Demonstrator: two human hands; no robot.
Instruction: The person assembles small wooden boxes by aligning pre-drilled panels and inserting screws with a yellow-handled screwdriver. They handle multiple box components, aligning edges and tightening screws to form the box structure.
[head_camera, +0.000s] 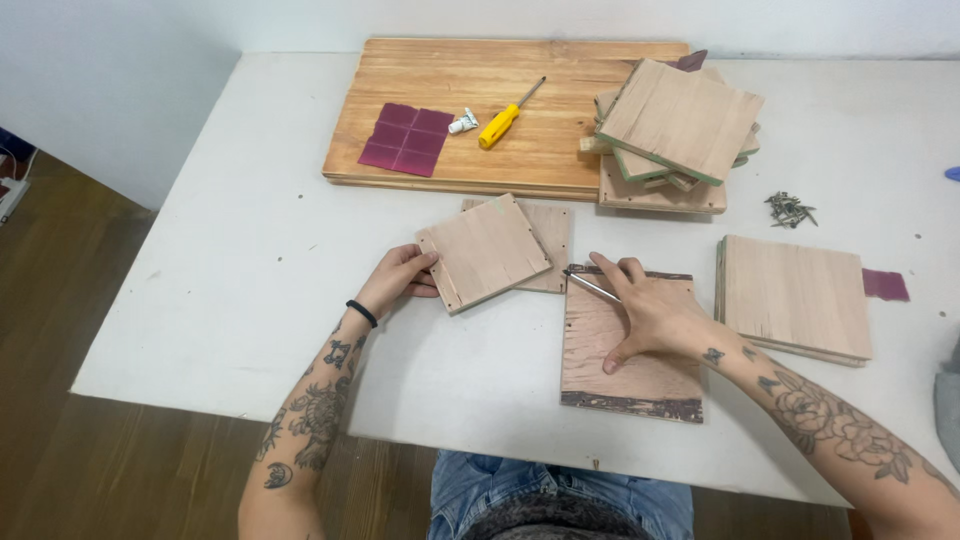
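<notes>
- While the left hand (395, 280) grips the near-left corner of a small square wooden panel (484, 251), the right hand (650, 310) lies flat on a taller wooden board (630, 360), fingers spread, with a thin metal tool (592, 287) pinched under them.
- Small square wooden panel: pale, tilted off square, resting partly on a second similar panel (552, 235); it lies left of the right hand, nearer the left hand.
- Taller wooden board: reddish, dark rough bark along top and bottom edges, long axis running away from the person, directly before the torso.
- Thin metal tool: slanted up-left, tip over the board's far-left corner.
- White table (230, 280): also bears a large board (470, 120) with purple sandpaper (408, 139) and a yellow screwdriver (503, 122), a stack of panels (675, 130), loose screws (789, 209).
</notes>
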